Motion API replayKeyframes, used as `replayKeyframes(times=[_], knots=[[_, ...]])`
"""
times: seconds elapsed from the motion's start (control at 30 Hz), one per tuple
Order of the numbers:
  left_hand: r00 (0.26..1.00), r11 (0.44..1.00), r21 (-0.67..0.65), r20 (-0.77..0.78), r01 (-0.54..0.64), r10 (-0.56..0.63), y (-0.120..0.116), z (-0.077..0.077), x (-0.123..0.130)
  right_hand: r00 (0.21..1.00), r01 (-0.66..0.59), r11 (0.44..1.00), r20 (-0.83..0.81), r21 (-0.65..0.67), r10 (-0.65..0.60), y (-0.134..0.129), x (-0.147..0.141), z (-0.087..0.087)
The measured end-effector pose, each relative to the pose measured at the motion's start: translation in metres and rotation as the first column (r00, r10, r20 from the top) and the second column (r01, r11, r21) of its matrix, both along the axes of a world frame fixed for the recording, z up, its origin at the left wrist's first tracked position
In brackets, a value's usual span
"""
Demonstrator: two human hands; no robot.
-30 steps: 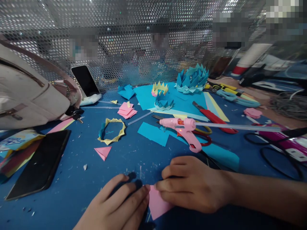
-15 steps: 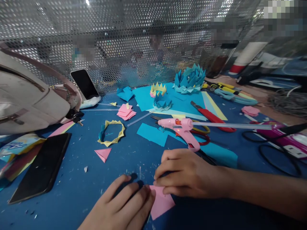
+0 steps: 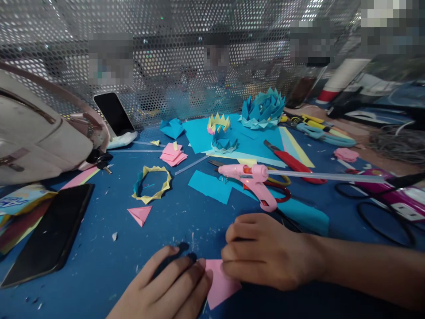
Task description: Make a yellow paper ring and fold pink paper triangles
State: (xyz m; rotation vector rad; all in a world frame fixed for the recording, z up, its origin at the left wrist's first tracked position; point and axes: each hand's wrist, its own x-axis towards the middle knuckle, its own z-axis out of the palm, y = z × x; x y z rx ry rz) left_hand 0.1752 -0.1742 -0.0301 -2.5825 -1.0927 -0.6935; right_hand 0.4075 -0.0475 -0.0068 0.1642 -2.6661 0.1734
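A small pink paper square (image 3: pixel 223 288) lies on the blue table near the front edge. Along its left edge, my left hand (image 3: pixel 169 283) rests with fingers stretched out, the fingertips touching the paper. Curled over the paper's upper right part is my right hand (image 3: pixel 265 254), its fingers closed and pressed down on it; the thumb is hidden. Just beyond my right hand lies a pink glue gun (image 3: pixel 245 172) with a long clear glue stick in its back. A folded pink paper triangle (image 3: pixel 141 215) and a ring of folded yellow and blue paper (image 3: pixel 162 190) are farther left.
Blue paper sheets (image 3: pixel 201 133), a large blue paper flower (image 3: pixel 264 110), pink squares (image 3: pixel 173 155) and a red utility knife (image 3: pixel 292 166) lie farther back. A black phone (image 3: pixel 49 239) and white bag (image 3: pixel 43 133) stand left. A purple power strip (image 3: pixel 392 190) sits right, before a perforated metal panel (image 3: pixel 179 53).
My right hand has shifted slightly right and its fingers have curled in more tightly over the pink paper. My left hand stays nearly in place. The view has turned slightly.
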Motion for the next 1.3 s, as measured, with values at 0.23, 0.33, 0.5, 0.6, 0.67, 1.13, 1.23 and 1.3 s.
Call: replayKeyframes(times=[0.23,0.33,0.5,0.6,0.67,1.13,1.23,1.3], knots=[[1.0,1.0,-0.014,-0.012,0.002,-0.002,-0.002,0.0,-0.001,0.998,-0.041,0.997,-0.046,0.065,0.044,-0.002,0.0,0.0],[0.999,1.0,-0.009,-0.031,-0.014,0.014,-0.002,-0.001,0.0,0.997,-0.057,0.995,-0.045,0.077,0.061,-0.002,0.0,0.001],[0.999,1.0,0.003,-0.029,-0.031,0.031,-0.001,-0.002,0.003,0.999,-0.045,0.996,-0.008,0.082,0.046,-0.002,0.0,0.002],[0.999,1.0,-0.002,-0.039,-0.027,0.027,-0.001,-0.001,0.003,0.999,-0.02,0.999,0.03,0.039,0.019,-0.002,0.002,0.001],[0.999,1.0,0.002,-0.047,-0.022,0.022,0.0,0.0,0.004,0.999,-0.003,1.0,0.035,-0.025,0.004,-0.002,0.002,-0.001],[0.994,0.996,-0.054,-0.08,-0.074,0.07,-0.002,0.004,0.005,0.981,0.127,0.99,0.156,-0.065,-0.116,-0.012,-0.005,-0.005],[0.994,0.995,-0.063,-0.086,-0.073,0.067,0.0,0.008,0.004,0.974,0.096,0.994,0.21,-0.052,-0.083,-0.011,-0.003,0.005],[0.994,0.995,-0.065,-0.087,-0.071,0.066,-0.001,0.008,0.003,0.963,0.073,0.996,0.263,-0.053,-0.056,-0.01,0.0,0.014]])
